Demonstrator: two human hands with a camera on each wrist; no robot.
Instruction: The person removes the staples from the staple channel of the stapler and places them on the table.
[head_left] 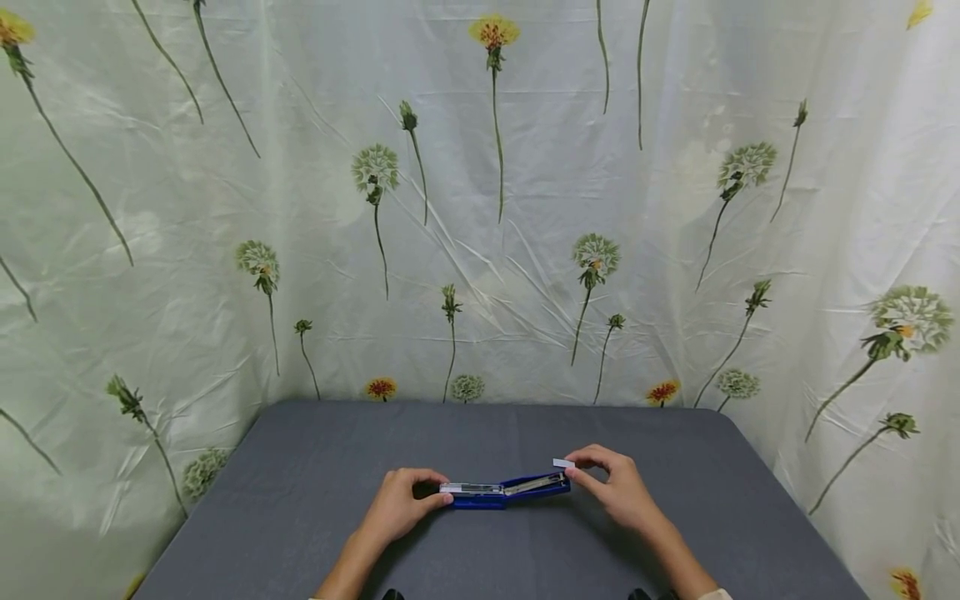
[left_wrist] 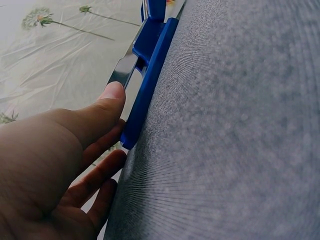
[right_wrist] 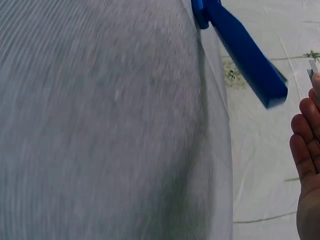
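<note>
Hands: both bare, thumb and fingers of each brought together on an item.
Left hand [head_left: 401, 504]: grips the left end of a blue plastic and silver metal stapler [head_left: 480, 503], thumb on the near side against the metal, fingers behind; lower fingers bent loosely, seen in the left wrist view.
Right hand [head_left: 611, 487]: pinches a small, flat, pale-grey strip [head_left: 563, 463] between thumb and fingertips; gap narrow, only the strip's width. Hand partly cut off in the right wrist view.
Strip: held in the air just beside the stapler's right end, apart from it in the right wrist view; too small to identify further.
Stapler: on the table, between the two hands, unfolded lengthwise. Blue base lies along the table surface at left, with the silver metal magazine [head_left: 471, 489] above it.
Stapler arm: long blue cover [head_left: 542, 487] extends to the right from the middle joint, tilted up, its far end clear of the table; metal lining visible inside.
Table [head_left: 330, 450]: covered in plain dark grey cloth.
Backdrop: glossy whitish curtain [head_left: 510, 267] printed with dandelions, creased, behind the table and at both sides.
Sleeve: pale cuff [head_left: 716, 594] at the right wrist.
</note>
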